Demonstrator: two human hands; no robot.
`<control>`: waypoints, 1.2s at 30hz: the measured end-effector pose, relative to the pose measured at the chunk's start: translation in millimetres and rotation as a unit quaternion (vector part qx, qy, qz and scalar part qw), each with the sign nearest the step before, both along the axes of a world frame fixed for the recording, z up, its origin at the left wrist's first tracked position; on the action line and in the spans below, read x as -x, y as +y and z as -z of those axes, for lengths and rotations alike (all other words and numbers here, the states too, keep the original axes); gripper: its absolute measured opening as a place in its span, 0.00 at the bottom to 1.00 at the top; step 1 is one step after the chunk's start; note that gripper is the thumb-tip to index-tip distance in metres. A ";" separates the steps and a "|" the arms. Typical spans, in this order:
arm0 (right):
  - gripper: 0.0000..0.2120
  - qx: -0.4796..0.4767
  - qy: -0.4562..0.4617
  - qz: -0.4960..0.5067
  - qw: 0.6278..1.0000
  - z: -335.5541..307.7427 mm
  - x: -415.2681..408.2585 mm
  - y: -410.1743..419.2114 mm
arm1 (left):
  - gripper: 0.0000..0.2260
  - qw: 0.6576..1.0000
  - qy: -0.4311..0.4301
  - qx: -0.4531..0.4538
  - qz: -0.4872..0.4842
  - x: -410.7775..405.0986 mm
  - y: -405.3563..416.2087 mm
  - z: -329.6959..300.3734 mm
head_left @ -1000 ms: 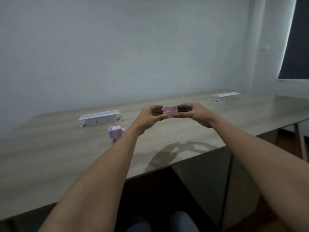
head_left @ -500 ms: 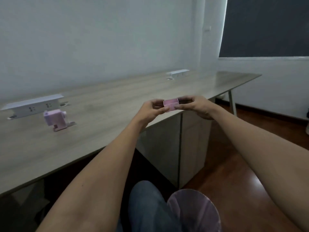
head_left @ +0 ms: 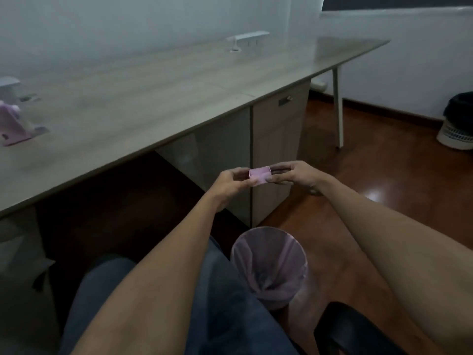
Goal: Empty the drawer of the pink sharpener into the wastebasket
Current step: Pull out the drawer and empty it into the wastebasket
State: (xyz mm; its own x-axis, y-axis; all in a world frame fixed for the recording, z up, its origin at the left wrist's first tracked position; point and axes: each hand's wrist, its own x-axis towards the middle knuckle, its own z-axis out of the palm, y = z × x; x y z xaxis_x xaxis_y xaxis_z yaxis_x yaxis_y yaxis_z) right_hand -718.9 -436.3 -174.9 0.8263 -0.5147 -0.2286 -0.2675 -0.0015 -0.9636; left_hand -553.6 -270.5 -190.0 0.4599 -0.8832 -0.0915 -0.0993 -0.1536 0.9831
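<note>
**Drawer out and held up, not yet tipped**

You have the small pink drawer (head_left: 260, 176) out of the pink sharpener (head_left: 14, 124), which sits apart on the desk (head_left: 158, 98) at the far left; that part of the job looks done. Your left hand (head_left: 231, 181) pinches one end of the drawer and your right hand (head_left: 294, 174) pinches the other, fingers closed on it from both sides; it hangs in the air between them, in front of the cabinet (head_left: 279, 139) under the desk. The drawer appears roughly level with its open side up; whether anything lies inside, I cannot tell. The wastebasket (head_left: 268, 267), lined with a pale bag, stands on the floor by your knee, lower in view and nearer to you than the drawer. What is left, as I judge it: bring the drawer over the basket's mouth; tip it out.
</note>
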 end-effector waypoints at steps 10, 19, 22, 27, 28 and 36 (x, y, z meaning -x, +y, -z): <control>0.27 -0.186 0.138 0.008 0.973 108.9 18.3 13.6 | 0.16 0.970 0.153 -0.186 -0.005 21.5 -3.9 99.4; 0.25 -0.358 0.258 0.025 0.897 123.9 20.4 27.7 | 0.17 0.916 0.235 -0.326 0.009 27.7 -9.0 113.2; 0.31 -0.384 0.265 0.049 0.883 119.8 18.3 28.1 | 0.19 0.912 0.231 -0.339 0.001 31.0 -14.9 104.8; 0.35 -0.403 0.281 0.064 0.869 119.5 14.4 23.2 | 0.20 0.907 0.213 -0.364 -0.003 33.2 -24.7 103.6; 0.35 -0.403 0.283 0.069 0.867 118.6 14.0 22.8 | 0.20 0.907 0.209 -0.366 -0.005 33.9 -26.2 103.3; 0.30 -0.397 0.288 0.096 0.866 115.4 10.4 17.8 | 0.22 0.923 0.148 -0.354 -0.021 35.4 -32.2 98.1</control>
